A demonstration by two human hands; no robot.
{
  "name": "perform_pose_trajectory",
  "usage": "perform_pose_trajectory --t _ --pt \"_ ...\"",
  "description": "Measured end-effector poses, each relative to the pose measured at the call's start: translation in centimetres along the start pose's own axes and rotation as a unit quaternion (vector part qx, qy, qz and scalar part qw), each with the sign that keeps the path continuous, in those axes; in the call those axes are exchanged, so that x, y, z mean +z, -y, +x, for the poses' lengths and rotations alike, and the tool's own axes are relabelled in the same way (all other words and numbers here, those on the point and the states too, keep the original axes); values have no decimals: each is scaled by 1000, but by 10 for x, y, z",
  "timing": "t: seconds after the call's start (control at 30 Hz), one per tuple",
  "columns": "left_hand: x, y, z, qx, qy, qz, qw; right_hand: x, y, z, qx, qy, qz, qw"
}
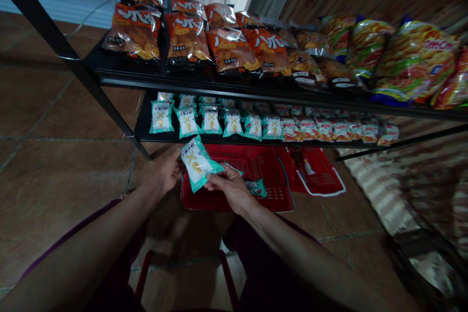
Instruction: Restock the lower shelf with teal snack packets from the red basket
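Note:
Between my two hands is a teal-and-white snack bag [197,163], tilted, with its printed front facing up. My left hand [171,169] pinches its left edge. The fingers of my right hand [230,183] are closed on its lower right corner. Beneath them a red shopping basket [281,180] sits on the floor, with another teal bag [258,187] inside; my right hand hides part of its contents. Just beyond, a row of matching teal bags [188,122] stands on the lower shelf [144,124].
The upper shelf [146,78] carries orange chip bags [188,34] and larger yellow bags [413,58]. Red-and-white packets [329,129] fill the lower shelf's right side. A second red basket [318,170] with a white handle stands to the right. A slanted black post [95,87] bounds the left.

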State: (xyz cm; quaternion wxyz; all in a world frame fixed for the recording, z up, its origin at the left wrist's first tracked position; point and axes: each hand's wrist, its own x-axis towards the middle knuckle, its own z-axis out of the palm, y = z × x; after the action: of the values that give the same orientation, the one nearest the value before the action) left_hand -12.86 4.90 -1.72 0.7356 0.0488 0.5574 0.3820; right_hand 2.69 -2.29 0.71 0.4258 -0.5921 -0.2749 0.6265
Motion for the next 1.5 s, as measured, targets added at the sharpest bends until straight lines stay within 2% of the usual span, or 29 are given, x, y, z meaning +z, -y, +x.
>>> perform_pose_trajectory --t 0.07,0.13,0.2,0.3,0.37,0.4,0.47,0.57,0.77,0.9,1.0,1.07,1.1,1.17,1.2,1.27,1.3,1.37,1.4,1.5 --pt "1 -1 -5 15 -15 42 999 -5 -2 4 -88 -2 -93 992" --pt "4 -4 -14 51 3 51 997 -11 -3 6 -189 -10 -222 957" --pt "7 -5 -23 65 62 46 995 -15 -2 6 -288 -14 -378 880" --pt "10 -3 -29 46 143 60 987 -15 1 2 -390 0 -561 730" --pt "9 0 -27 49 131 62 988 -13 1 0 -435 16 -619 654" --pt "8 1 -25 53 114 54 991 -12 0 0 -450 25 -635 628" --pt "6 1 -21 60 73 34 995 -10 -1 0 -471 40 -647 598" --pt "3 -2 -20 75 34 11 997 -10 -2 2 -484 50 -646 588" --pt "3 -9 -19 86 -28 -28 995 -12 0 3 -491 54 -634 594" --pt "3 -10 -13 82 -36 -40 995 -14 -2 5 -495 33 -613 615" --pt "1 -12 -12 85 -26 -51 995 -16 -4 4 -475 20 -585 657" --pt "0 -14 -12 91 -19 -52 994 -17 -4 4 -457 10 -538 708" --pt "0 -16 -12 96 -14 -49 994 -17 -4 4 -442 -7 -503 743" --pt "-1 -18 -13 104 -6 -43 994 -18 -2 7 -381 -70 -397 832" --pt "-2 -19 -13 109 -3 -43 993 -18 -2 8 -325 -105 -326 882" --pt "-1 -20 -15 110 -6 -50 993 -17 -1 11 -161 -126 -165 965" --pt "0 -19 -15 106 -8 -53 993 -17 0 12 -71 -106 -90 988" --pt "2 -16 -17 96 -13 -58 994 -14 -1 12 61 -34 15 997" --pt "3 -14 -18 90 -12 -59 994 -12 -1 11 91 -6 46 995" --pt "6 -10 -19 87 0 -56 995 -8 -2 8 96 2 95 991"
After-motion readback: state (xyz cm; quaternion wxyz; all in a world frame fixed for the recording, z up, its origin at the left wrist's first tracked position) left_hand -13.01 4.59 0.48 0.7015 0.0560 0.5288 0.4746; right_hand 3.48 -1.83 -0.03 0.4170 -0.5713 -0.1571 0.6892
